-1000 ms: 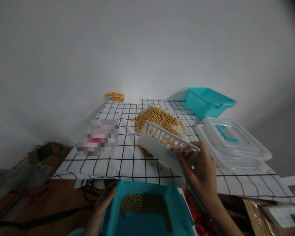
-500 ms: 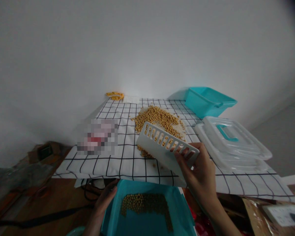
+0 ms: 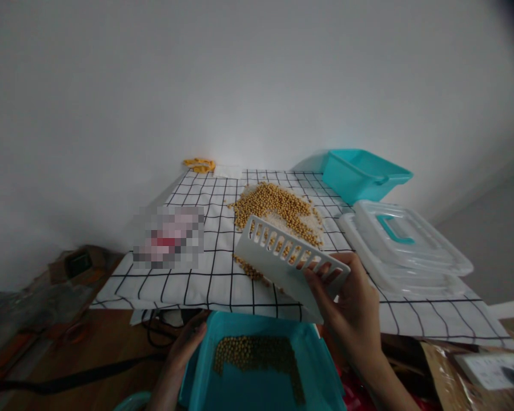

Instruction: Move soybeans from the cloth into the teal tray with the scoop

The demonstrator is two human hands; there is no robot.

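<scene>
In my right hand [image 3: 353, 305] is a white plastic plate with a row of slots along one edge [image 3: 276, 268], tilted over the near side of a pile of soybeans [image 3: 265, 200]. My fingers pinch its right end, some of them at the slots. Below the table's front edge is a teal plastic bin [image 3: 265, 321], with soybeans [image 3: 240, 349] lying along its far side. My left hand [image 3: 184, 345] is closed on the bin's left rim. A few loose soybeans [image 3: 252, 271] lie beneath the plate, partly hidden by it.
A second teal bin [image 3: 364, 177] stands at the back right, with clear lids [image 3: 411, 245] stacked before it. A yellow item [image 3: 200, 166] lies by the wall. A pixelated object [image 3: 169, 237] is on the left of the checked cloth [image 3: 220, 279]. Cables hang below.
My right hand has brought the slotted plate slightly closer to me and lower. My left hand stays at the bin's rim, and the bin has barely shifted.
</scene>
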